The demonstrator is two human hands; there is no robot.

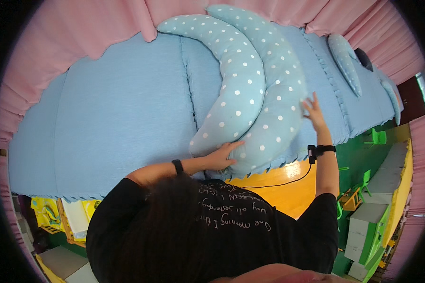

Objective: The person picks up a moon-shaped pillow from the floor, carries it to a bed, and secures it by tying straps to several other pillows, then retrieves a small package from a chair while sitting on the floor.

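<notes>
Two crescent-shaped cushions, pale blue-green with white dots, lie nested side by side on a blue padded surface (118, 118). The left cushion (243, 80) curves inside the right cushion (284, 94). My left hand (224, 156) lies over the near ends of both, its fingers stretched out and pointing right. Beside the outer edge of the right cushion, my right hand (315, 114) is raised with spread fingers. Whether its fingertips touch the fabric I cannot tell. A black band with a small device (311, 154) and a cable sits on my right forearm.
Pink curtains (99, 28) hang along the far side. Another dotted cushion (345, 63) and a dark object (363, 59) lie at the far right. Small green chairs (375, 137) and grey-and-green cabinets (363, 226) stand on the right. Yellow bedding (47, 212) shows at lower left.
</notes>
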